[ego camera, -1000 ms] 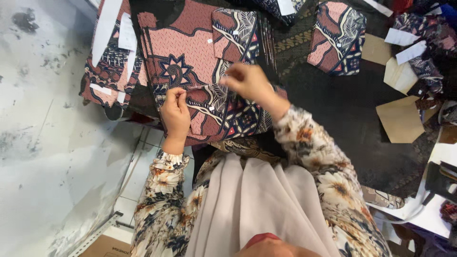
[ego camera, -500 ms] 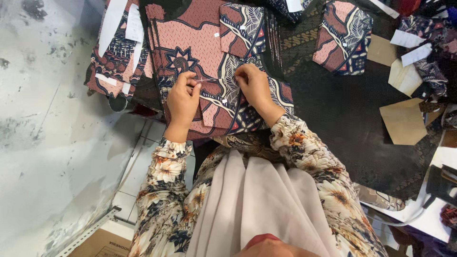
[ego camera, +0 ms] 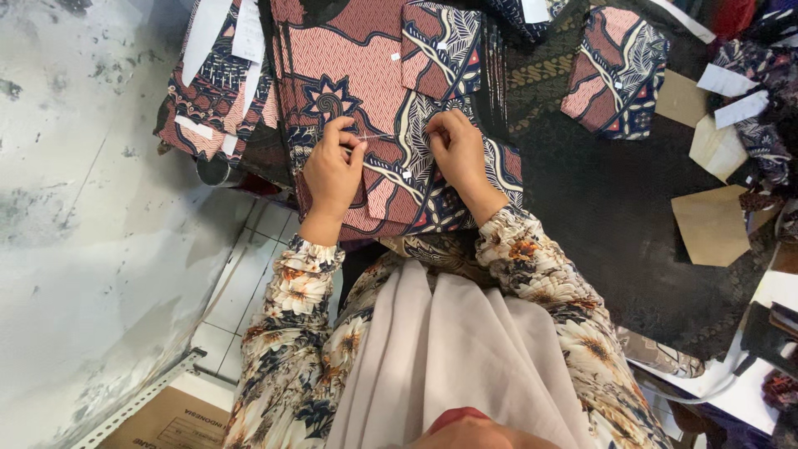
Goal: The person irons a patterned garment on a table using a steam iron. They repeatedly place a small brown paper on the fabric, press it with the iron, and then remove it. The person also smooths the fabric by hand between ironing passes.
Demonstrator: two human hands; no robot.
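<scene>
Patterned fabric (ego camera: 366, 100) lay flat beneath both hands; left hand (ego camera: 331, 170) fingers pinched together on a thin thread (ego camera: 378, 136), right hand (ego camera: 455, 150) fingers pressed closed against the cloth just beside.

Left hand (ego camera: 332, 170): palm down, fingers pinched together at the tips.
Right hand (ego camera: 457, 150): palm down, fingers curled and pinched.
Forearms: both reach forward, near each other.

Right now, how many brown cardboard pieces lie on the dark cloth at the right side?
3: a large cardboard piece at the right, a pale cardboard piece above it, and a cardboard piece beside the folded batik bundle. More may be hidden under the fabrics.
</scene>
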